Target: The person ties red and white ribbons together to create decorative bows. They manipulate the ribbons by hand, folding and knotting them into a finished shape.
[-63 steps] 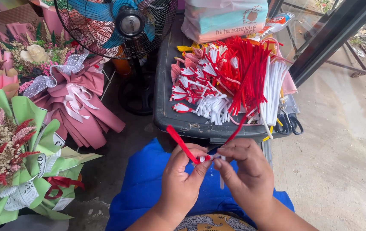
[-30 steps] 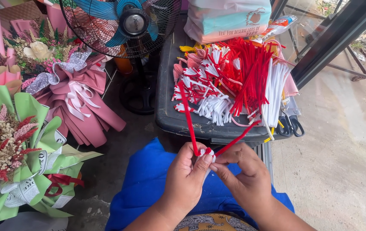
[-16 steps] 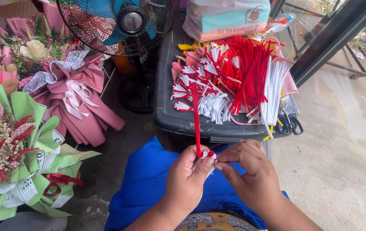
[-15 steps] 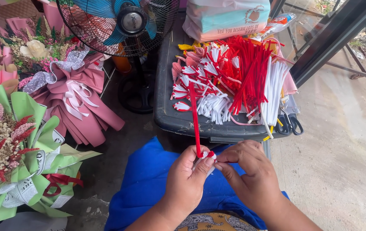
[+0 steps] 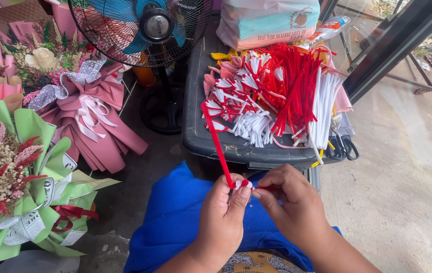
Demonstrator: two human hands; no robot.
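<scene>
Our left hand (image 5: 223,215) pinched the red pipe cleaner (image 5: 217,141), its length running far-left; our right hand (image 5: 289,202) gripped its near end

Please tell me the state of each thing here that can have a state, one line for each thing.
Left hand: shut on red stem.
Right hand: pinching the stem's lower end.
Red stem: upright, tilted left.
Fan: upright; spinning or not, cannot tell.
Scissors: lying closed.
Green bouquet: wrapped, ribbon tied.
</scene>
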